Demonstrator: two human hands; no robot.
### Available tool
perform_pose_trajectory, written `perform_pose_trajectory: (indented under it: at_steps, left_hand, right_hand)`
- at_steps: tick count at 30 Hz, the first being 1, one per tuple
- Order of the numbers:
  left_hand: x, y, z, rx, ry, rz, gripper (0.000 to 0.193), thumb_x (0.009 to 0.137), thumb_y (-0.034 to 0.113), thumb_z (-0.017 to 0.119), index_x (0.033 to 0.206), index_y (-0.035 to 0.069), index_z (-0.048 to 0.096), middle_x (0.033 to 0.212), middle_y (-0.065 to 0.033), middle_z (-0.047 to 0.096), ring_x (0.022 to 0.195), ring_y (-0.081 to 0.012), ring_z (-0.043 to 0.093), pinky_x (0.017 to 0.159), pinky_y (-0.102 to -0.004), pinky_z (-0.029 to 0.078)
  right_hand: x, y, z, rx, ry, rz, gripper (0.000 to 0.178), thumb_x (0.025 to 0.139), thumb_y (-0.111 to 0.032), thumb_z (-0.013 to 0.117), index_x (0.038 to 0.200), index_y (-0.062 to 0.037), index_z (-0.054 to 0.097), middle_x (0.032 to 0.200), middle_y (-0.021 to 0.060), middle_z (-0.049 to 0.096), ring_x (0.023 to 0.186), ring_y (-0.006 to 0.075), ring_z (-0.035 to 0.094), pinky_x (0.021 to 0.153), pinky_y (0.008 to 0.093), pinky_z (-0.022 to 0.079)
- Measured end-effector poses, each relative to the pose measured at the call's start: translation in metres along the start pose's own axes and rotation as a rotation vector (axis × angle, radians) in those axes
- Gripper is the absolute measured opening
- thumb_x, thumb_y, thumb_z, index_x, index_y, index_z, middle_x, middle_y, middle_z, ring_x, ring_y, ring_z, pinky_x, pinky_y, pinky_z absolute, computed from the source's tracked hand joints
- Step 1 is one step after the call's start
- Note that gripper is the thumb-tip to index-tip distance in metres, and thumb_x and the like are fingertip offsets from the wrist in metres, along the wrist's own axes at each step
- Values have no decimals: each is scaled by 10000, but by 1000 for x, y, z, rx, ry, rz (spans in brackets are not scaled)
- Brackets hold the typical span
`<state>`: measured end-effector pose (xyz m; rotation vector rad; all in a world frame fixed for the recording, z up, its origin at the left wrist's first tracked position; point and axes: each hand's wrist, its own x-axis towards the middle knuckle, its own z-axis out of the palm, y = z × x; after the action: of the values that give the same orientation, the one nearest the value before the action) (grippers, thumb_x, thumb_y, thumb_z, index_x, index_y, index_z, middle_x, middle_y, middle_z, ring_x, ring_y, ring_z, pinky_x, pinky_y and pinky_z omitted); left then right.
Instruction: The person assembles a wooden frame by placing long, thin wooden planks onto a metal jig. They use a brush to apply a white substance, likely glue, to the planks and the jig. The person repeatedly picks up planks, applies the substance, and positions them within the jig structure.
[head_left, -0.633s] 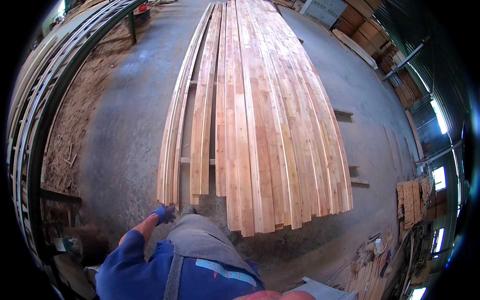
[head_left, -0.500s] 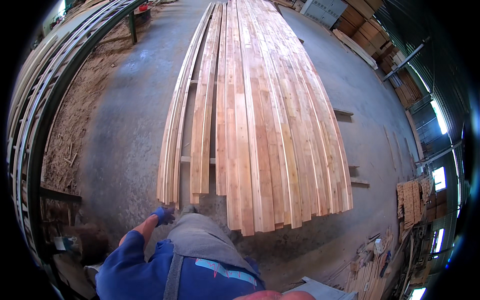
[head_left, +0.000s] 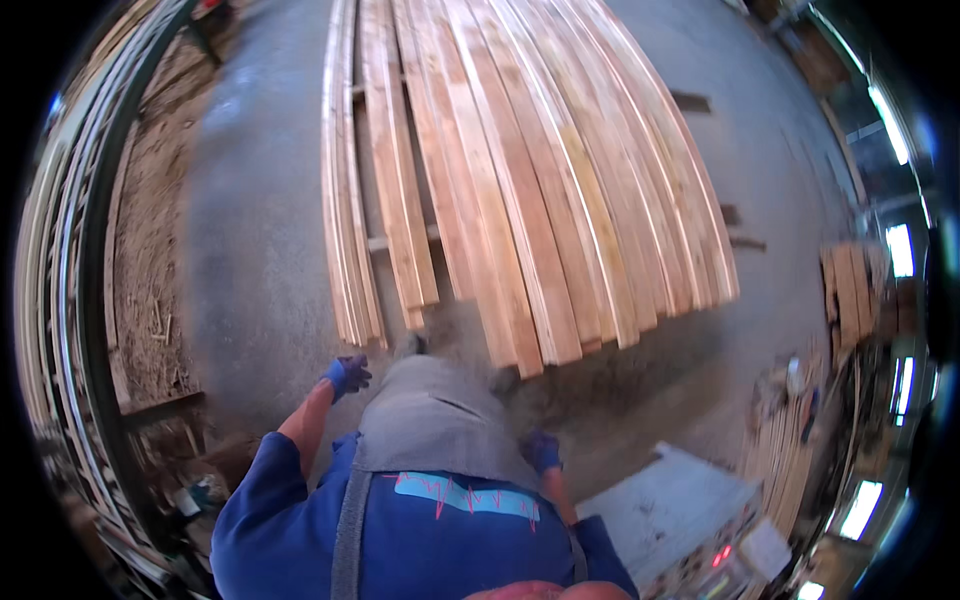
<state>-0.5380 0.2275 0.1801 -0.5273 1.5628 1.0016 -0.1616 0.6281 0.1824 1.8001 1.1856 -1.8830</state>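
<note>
Long wooden boards (head_left: 520, 230) lie side by side in a wide flat stack ahead of me, their near ends uneven. A narrower bundle of strips (head_left: 350, 220) forms the left edge, and a separate pair of boards (head_left: 396, 190) sits between it and the main stack with gaps. My left hand (head_left: 349, 376), in a blue glove, hangs just short of the bundle's near end, fingers apart, holding nothing. At my right side is my right hand (head_left: 543, 451), also gloved in blue; it is blurred and its fingers do not show clearly.
Crosspieces (head_left: 380, 243) support the boards above the concrete floor (head_left: 260, 200). To the left runs a dark metal rack (head_left: 95, 250) beside sawdust (head_left: 150, 240). A grey machine top (head_left: 650, 510) with red lights stands close at lower right, near scrap strips (head_left: 790, 440) and stacked wood (head_left: 850, 295).
The view has shifted, so the board ends sit higher in the picture. My right hand now shows at my side, and more of the grey machine is visible. My left hand stays empty.
</note>
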Motion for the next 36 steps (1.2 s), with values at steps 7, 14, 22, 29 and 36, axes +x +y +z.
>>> perform_pose_trajectory:
  at_steps: [7, 14, 22, 29, 36]
  left_hand:
    - [-24, 15, 6, 124, 48, -50, 501, 952, 511, 484, 1245, 113, 567, 1117, -113, 700, 838, -223, 688, 687, -367, 497]
    - [-48, 34, 18, 159, 118, -100, 467, 968, 490, 483, 1229, 117, 584, 1099, -116, 703, 830, -219, 689, 699, -373, 507]
    - [-86, -23, 39, 168, 294, -241, 438, 969, 450, 514, 1199, 86, 598, 1020, -103, 711, 781, -217, 684, 633, -347, 522]
    - [-136, -79, 56, 135, 465, -434, 411, 950, 396, 573, 1138, 38, 647, 930, -74, 699, 773, -195, 683, 664, -341, 555]
    - [-108, -86, 68, 104, 502, -420, 422, 965, 400, 559, 1161, 33, 629, 1000, -123, 720, 863, -233, 691, 755, -382, 528]
  right_hand:
    - [-17, 42, -2, 101, 86, 204, 236, 901, -379, 605, 950, -151, 643, 851, 68, 704, 661, 225, 653, 601, 393, 500]
    - [20, 80, -47, 114, 87, 257, 248, 907, -393, 587, 899, -151, 640, 817, 44, 691, 617, 193, 628, 600, 367, 489]
    - [195, 27, -125, 114, 66, 151, 370, 907, -531, 581, 850, -168, 620, 726, -1, 641, 535, 132, 534, 476, 317, 417]
    - [429, 60, -118, 16, -75, -180, 435, 1004, -388, 474, 1139, -12, 645, 1063, 50, 677, 980, 189, 613, 804, 386, 512]
    - [488, 75, -81, 253, -220, -175, 432, 1018, -345, 453, 1264, -5, 554, 1216, 61, 595, 1133, 205, 537, 939, 383, 451]
